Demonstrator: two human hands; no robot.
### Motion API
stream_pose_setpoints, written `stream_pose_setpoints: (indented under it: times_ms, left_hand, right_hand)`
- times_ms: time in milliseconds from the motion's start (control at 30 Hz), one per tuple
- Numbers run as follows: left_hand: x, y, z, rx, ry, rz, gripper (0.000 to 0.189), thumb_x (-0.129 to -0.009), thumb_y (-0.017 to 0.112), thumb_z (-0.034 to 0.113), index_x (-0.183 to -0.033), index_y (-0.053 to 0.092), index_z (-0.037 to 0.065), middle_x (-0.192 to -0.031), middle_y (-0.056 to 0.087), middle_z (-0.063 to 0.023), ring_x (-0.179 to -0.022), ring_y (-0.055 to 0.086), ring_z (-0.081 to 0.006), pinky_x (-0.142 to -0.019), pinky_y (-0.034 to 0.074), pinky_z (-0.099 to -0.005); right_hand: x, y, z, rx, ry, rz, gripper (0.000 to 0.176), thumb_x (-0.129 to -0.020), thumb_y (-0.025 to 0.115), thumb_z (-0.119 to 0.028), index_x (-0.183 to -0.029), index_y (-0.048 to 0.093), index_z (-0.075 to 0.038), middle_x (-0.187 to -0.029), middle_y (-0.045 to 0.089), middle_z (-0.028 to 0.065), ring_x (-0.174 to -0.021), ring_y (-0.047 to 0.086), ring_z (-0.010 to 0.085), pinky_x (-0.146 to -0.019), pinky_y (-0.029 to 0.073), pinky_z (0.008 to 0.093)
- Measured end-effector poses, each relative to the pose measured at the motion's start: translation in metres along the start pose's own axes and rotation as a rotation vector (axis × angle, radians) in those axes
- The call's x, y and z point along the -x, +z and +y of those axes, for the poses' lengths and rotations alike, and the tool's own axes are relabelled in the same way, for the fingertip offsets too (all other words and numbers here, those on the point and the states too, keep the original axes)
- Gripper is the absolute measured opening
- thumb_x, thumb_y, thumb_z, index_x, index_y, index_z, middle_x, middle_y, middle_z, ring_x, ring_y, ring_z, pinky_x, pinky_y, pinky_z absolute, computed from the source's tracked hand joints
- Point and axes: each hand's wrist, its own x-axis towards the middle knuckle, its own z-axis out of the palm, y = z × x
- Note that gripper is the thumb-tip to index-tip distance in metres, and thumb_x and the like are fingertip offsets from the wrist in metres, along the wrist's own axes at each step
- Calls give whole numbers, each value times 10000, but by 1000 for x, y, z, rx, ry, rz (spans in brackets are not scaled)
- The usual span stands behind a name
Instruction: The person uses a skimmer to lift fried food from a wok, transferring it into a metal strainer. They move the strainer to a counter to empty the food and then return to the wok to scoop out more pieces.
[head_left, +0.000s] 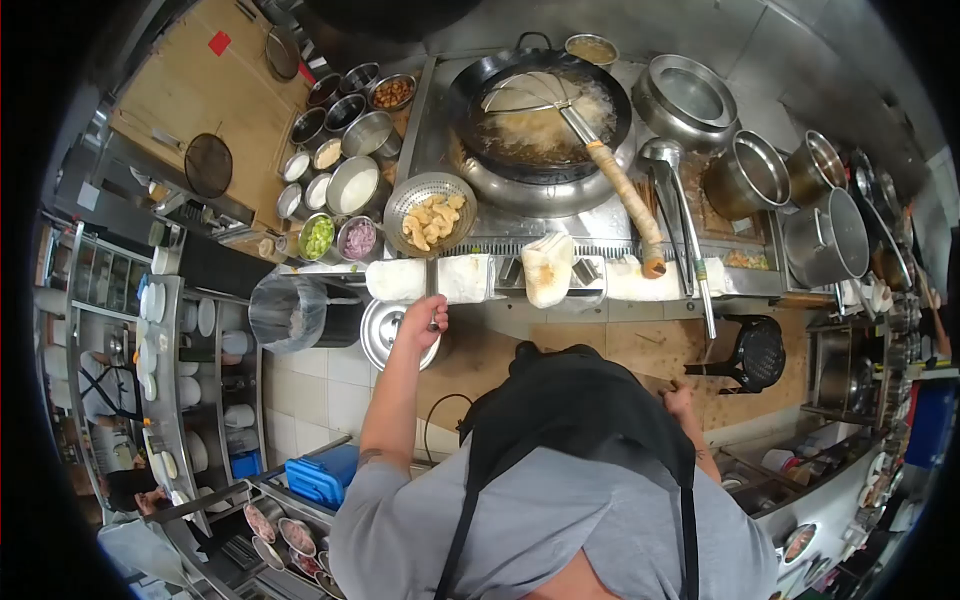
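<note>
My left hand (425, 318) is closed around the handle of a perforated skimmer (405, 215). Golden fried pieces (432, 222) lie in its bowl, which is held level left of the wok. Foaming oil (550, 115) bubbles in the large black wok (480, 150). Across the wok rests a wire strainer (565, 103) with a long wrapped handle (625, 195), touched by neither hand. Low by my right side, my right hand (679, 398) has curled fingers; whatever may be in them is too small to make out.
Bowls of chopped green vegetable (318, 238) and purple onion (357, 239) stand to the left. Folded towels (547, 270) line the stove's front edge. A ladle (690, 220) and steel pots (747, 175) are at right. A lined bin (288, 312) and black stool (755, 355) stand below.
</note>
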Motion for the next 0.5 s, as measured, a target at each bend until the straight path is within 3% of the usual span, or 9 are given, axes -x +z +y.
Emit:
stream_pose_setpoints:
  times_ms: [100,200,333,500]
  left_hand:
    - [25,7,0,6,66,45,104,-955,618,115,-927,518,108,-716,497,20,-533,405,-75,-466,320,-224]
    - [80,30,14,-64,164,15,151,-948,629,79,-1059,527,90,-723,490,7,-533,432,-94,-455,334,-242]
    - [152,80,34,-245,277,-18,225,-948,618,63,-1165,557,69,-732,495,3,-539,446,-93,-446,336,-251]
    - [198,156,14,-493,276,-18,354,-959,553,43,-1310,511,55,-664,477,26,-415,379,-52,-358,274,-213]
  right_hand:
    - [1,-8,15,-232,4,64,672,-899,661,-101,-1510,403,7,-920,677,154,-644,639,224,-519,535,366]
    - [19,-16,44,-363,9,104,668,-896,664,-110,-1506,414,-3,-918,677,154,-642,637,213,-509,527,356]
    - [46,-16,99,-239,96,82,654,-889,680,-133,-1485,445,-2,-996,683,176,-649,646,210,-510,530,372]
    - [46,15,189,-65,72,82,657,-850,675,-287,-1413,531,20,-976,727,216,-1026,675,292,-851,543,410]
